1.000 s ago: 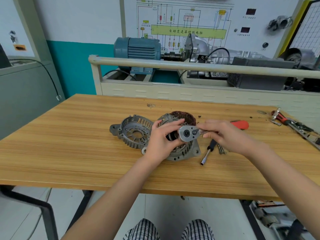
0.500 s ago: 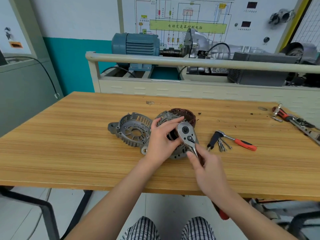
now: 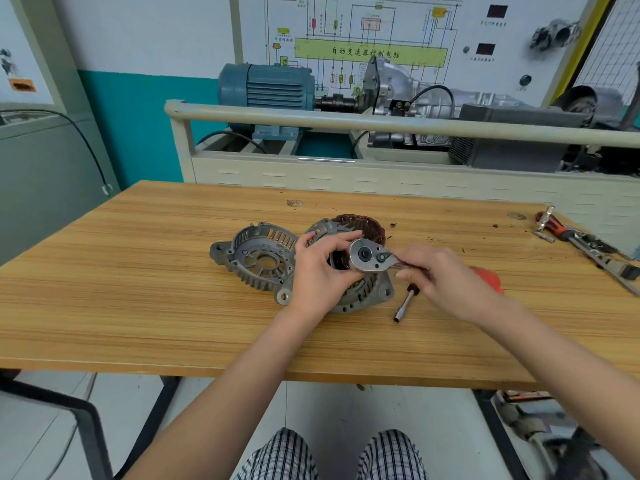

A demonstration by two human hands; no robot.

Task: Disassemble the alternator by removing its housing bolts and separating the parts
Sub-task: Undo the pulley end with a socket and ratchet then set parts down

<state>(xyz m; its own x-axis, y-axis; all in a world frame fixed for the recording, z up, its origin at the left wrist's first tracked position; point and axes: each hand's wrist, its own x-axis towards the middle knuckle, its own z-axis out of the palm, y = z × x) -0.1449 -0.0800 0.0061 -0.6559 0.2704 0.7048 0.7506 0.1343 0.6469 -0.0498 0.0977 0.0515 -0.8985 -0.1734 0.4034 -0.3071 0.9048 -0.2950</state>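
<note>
- The alternator body (image 3: 360,299) sits on the wooden counter (image 3: 138,306), just beside the front housing half (image 3: 259,261), which already lies separate to its left.
- The left hand (image 3: 322,271) has a closed grip round the alternator's top, steadying it.
- The right hand (image 3: 446,275) is wrapped tight on the ratchet wrench (image 3: 367,254) handle, the head resting over the centre of the unit.
- Judging by this, the fastener is being worked loose; I'd keep the socket square and pressed down so it doesn't slip.
- Hold the body firm against the counter, or it will twist with the swing.
- A spare extension bar (image 3: 405,304) lies near the right wrist; mind it doesn't roll off.
</note>
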